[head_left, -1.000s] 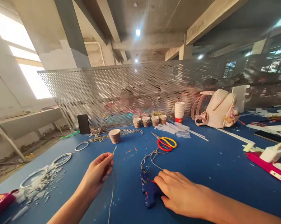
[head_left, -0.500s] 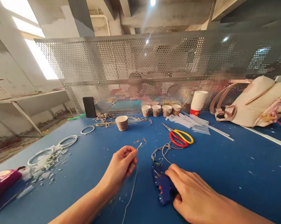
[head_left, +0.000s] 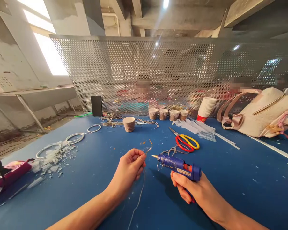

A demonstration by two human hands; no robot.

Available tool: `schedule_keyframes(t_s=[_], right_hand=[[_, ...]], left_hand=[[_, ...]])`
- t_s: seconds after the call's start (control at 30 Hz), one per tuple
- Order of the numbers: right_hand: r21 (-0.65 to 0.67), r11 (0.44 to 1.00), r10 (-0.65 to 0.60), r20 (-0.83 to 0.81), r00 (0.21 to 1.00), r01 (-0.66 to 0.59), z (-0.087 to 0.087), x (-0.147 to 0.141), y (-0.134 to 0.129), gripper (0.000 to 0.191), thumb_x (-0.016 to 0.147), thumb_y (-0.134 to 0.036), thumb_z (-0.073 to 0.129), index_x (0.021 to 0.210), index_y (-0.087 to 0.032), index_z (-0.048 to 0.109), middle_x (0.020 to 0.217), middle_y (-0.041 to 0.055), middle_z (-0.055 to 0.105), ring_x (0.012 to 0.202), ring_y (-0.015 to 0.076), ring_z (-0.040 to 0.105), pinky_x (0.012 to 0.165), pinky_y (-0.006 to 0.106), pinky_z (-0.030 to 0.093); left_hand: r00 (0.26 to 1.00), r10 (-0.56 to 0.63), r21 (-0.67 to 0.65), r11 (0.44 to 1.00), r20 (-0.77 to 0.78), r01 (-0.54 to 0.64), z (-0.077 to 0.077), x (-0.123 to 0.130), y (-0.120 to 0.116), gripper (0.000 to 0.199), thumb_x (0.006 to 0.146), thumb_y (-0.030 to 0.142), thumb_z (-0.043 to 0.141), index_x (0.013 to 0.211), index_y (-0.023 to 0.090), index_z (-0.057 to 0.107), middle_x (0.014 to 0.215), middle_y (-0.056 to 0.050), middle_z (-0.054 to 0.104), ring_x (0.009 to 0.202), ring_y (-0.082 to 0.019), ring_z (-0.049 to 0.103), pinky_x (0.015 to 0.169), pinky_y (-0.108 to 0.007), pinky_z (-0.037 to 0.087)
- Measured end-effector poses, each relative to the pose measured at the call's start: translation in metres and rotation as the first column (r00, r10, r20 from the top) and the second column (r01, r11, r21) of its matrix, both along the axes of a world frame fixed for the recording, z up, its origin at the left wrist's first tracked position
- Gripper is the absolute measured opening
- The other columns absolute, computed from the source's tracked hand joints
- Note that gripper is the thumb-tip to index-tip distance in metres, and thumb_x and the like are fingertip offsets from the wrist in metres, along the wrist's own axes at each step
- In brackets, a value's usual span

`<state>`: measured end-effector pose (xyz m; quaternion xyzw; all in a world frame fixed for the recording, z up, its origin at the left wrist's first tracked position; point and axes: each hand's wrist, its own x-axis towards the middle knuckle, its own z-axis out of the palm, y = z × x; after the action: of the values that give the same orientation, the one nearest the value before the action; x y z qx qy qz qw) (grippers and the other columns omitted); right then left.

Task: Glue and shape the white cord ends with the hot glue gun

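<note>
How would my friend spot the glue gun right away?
Start at the big blue table and find the right hand above it. That hand grips the glue gun, its nozzle pointing toward the left hand. Unlike the scissors beyond, it has a blue body with a pale label.

Blue glue gun [head_left: 179, 166] held aloft, its nozzle [head_left: 155, 156] near the pale tip [head_left: 149, 150] of a thin cord [head_left: 141, 192]

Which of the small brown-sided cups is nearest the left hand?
The lone cup, standing by itself almost straight beyond the left hand. The other four cups stand in a row farther right and back, by the perforated screen.
</note>
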<state>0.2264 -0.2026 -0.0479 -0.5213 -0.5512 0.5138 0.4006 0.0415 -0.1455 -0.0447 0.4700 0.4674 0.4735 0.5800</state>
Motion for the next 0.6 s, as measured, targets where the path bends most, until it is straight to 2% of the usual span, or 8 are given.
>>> schedule_keyframes(t_s=[0.17, 0.6], right_hand=[[0.015, 1.000, 0.018, -0.038, 0.999, -0.017, -0.005, 0.000, 0.004, 0.041, 0.083, -0.054, 0.051, 0.062, -0.019, 0.046, 0.042, -0.0075, 0.036, 0.039, 0.0071, 0.031, 0.044, 0.023, 0.028], [-0.008, 0.999, 0.048, -0.009, 0.999, -0.048, -0.004, 0.001, 0.003, 0.042, 0.082, -0.054, 0.052, 0.060, -0.019, 0.042, 0.047, -0.0081, 0.032, 0.041, 0.0062, 0.031, 0.043, 0.022, 0.028]], left_hand=[[1.000, -0.005, -0.006, 1.000, -0.010, 0.005, -0.001, 0.005, -0.001, 0.024, 0.067, 0.037, 0.065, 0.073, 0.017, 0.052, 0.052, 0.007, 0.047, 0.036, -0.002, 0.030, 0.035, -0.015, 0.017], [0.999, -0.002, -0.007, 1.000, -0.048, 0.002, -0.002, 0.011, -0.005, 0.021, 0.067, 0.034, 0.062, 0.067, 0.018, 0.047, 0.051, 0.008, 0.048, 0.035, -0.002, 0.030, 0.033, -0.014, 0.018]])
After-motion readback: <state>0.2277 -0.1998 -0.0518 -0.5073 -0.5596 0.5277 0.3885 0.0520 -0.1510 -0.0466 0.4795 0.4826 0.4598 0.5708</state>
